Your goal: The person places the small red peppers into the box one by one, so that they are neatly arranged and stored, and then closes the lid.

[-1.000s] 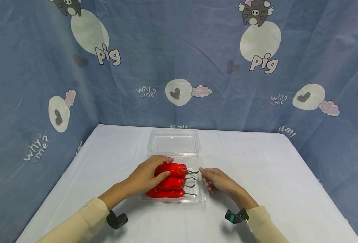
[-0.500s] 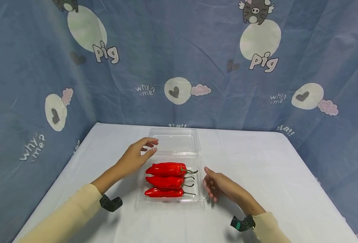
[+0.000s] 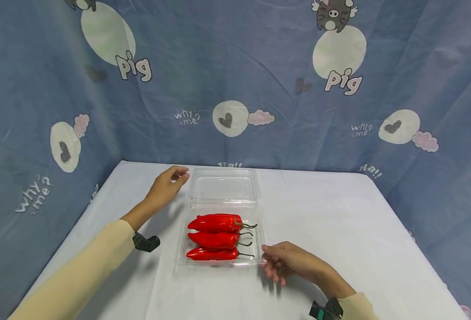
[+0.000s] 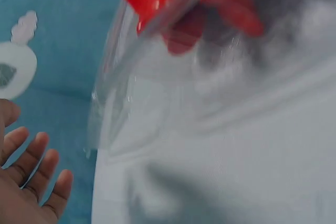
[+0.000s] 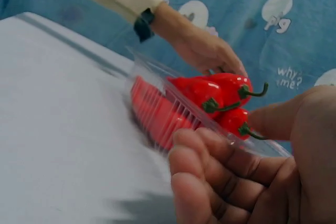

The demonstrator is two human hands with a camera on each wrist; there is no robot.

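Several glossy red chili peppers with green stems lie stacked in the base of a clear plastic clamshell box, stems to the right. Its lid lies folded back toward the wall. My left hand is beside the lid's left edge, holding nothing, its fingers relaxed and spread in the left wrist view. At the box's front right corner is my right hand, fingers loosely curled. In the right wrist view its thumb is over the rim and its fingers are outside, a gap between them.
The box sits on a white-covered table. Behind and to the left hangs blue cloth printed with pigs and words. Black bands are worn on both wrists.
My left hand has left the peppers and moved up and left to the lid's side. My right hand has come down from the box's right side to its front corner.
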